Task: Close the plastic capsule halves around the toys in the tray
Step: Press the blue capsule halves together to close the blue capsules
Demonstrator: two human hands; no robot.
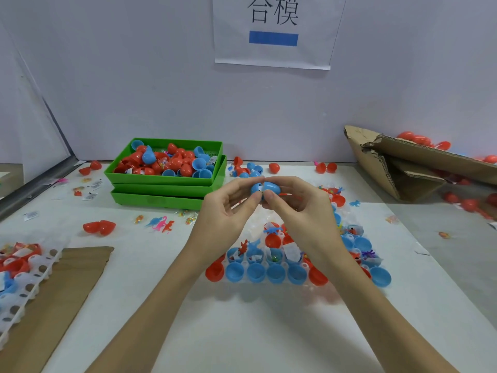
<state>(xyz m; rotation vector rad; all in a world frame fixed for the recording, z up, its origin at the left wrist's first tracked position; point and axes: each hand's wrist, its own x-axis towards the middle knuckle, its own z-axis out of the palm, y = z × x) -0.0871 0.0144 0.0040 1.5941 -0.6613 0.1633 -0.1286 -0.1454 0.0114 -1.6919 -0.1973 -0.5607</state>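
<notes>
Left hand (228,211): thumb and fingers pinch the left half of a blue plastic egg-shaped capsule (265,189).
Right hand (301,208): pinches the right half of the same capsule; halves nearly joined, white paper showing at the seam.
Capsule position: held in the air above the clear plastic holder tray (282,285), in front of the green trays.
Clear tray contents: open blue and red capsule halves in rows, several holding small toys and paper slips.
Stacked green plastic trays (166,181): top one heaped with red and blue capsules.
Torn brown cardboard box (403,162): far right, red capsules inside.
Second clear tray (24,292): left edge, red and blue pieces.
</notes>
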